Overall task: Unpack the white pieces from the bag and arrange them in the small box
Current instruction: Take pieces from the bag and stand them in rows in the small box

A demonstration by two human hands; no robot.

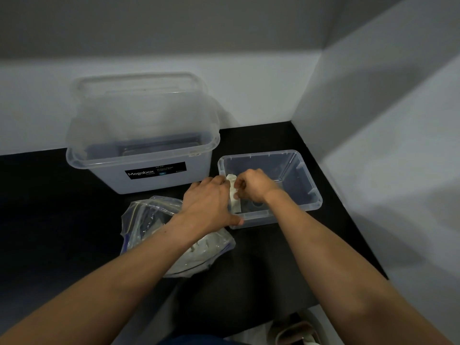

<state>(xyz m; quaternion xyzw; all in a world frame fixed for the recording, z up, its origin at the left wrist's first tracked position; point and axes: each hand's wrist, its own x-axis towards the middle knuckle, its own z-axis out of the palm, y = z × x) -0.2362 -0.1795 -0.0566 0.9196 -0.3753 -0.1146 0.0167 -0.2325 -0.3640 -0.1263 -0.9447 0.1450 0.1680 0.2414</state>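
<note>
Two bare forearms reach in from the bottom corners of the view, over a pale object at the lower edge that is too blurred to name. Beyond them lies the dark worktop (49,220), set into a corner of pale walls.

A clear plastic bag (149,220) lies on the worktop under the left forearm, crumpled and slack. More white pieces (199,252) show through its film at the end nearer the camera; how many cannot be told.

The left hand (206,197) rests over the near left corner of the small box (306,185), its thumb lying along the box's near rim and its fingers curled toward a white piece (234,192). The right hand (251,185) comes in over the near rim of the same box, fingers bent and closed in a narrow grip on that piece. Both hands touch the piece, which stands roughly upright just inside the box's left wall; whether its lower end touches the box floor cannot be told. The left hand's grip on it is partly hidden, though its fingertips meet the piece's upper end.

The small box is clear, lidless and sits to the right, near the side wall.

Farther back and to the left stands a larger clear tub (149,170) with a dark label on its front, its lid tilted up against the rear wall.
</note>
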